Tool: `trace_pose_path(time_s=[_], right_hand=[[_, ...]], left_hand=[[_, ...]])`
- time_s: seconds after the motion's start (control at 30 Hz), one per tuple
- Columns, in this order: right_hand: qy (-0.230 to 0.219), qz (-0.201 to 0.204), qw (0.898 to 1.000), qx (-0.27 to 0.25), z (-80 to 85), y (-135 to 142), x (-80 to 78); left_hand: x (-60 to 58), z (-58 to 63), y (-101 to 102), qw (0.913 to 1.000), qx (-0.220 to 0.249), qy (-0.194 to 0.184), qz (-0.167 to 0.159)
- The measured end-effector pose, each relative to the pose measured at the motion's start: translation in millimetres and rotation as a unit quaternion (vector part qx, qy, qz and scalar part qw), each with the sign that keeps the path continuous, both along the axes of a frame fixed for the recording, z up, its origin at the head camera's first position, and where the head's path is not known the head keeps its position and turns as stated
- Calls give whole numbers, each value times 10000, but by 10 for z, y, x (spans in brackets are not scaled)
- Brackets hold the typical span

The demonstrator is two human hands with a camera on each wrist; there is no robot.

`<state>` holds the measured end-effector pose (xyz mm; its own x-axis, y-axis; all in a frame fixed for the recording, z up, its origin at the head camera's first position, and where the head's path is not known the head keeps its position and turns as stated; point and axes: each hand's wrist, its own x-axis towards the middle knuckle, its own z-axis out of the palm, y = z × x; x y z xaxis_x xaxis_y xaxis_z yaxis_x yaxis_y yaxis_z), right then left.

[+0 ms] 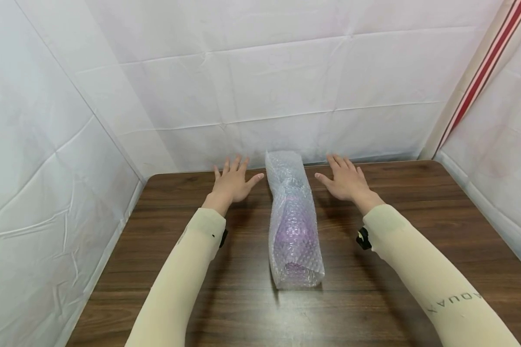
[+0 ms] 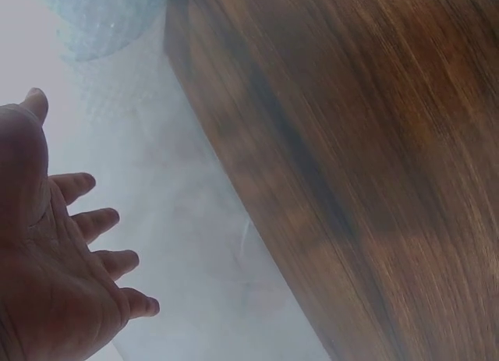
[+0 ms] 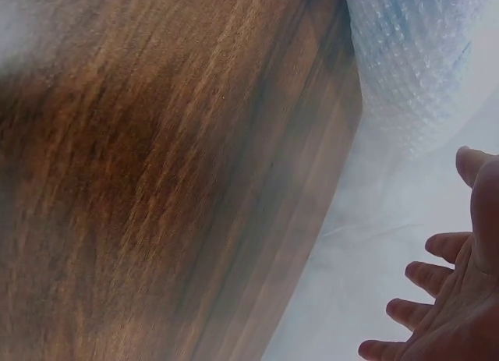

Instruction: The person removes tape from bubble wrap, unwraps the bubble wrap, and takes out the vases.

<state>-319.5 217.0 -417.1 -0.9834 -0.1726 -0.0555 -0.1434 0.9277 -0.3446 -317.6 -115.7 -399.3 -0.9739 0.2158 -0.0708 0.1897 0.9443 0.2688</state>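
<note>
1. At the left part of the tabletop [image 1: 243,279], near its far edge, the left hand [image 1: 233,185] is held with straight, spread fingers; nothing is grasped.
2. On the tabletop's middle, the bundle [image 1: 297,226] is laid lengthwise, its narrower end at the far edge. A purple item is seen blurrily through the bubble wrap; what it is cannot be told. A light load is likely, with a soft, yielding, rather slippery skin; fragile contents should be assumed. Holding is best done by both long sides, around the fuller purple part nearer the tabletop's front, without squeezing; the flatter far end would probably fold.
3. At the tabletop's right part, near the far edge, the right hand [image 1: 347,183] is likewise spread wide and unladen.
</note>
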Motion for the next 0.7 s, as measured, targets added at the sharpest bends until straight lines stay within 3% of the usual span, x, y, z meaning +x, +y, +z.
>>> trace_pose_path(time_s=[0.7], right_hand=[[348, 563, 9965, -507, -43, -60, 297]], left_hand=[[270, -20, 72, 9988, 126, 107, -453]])
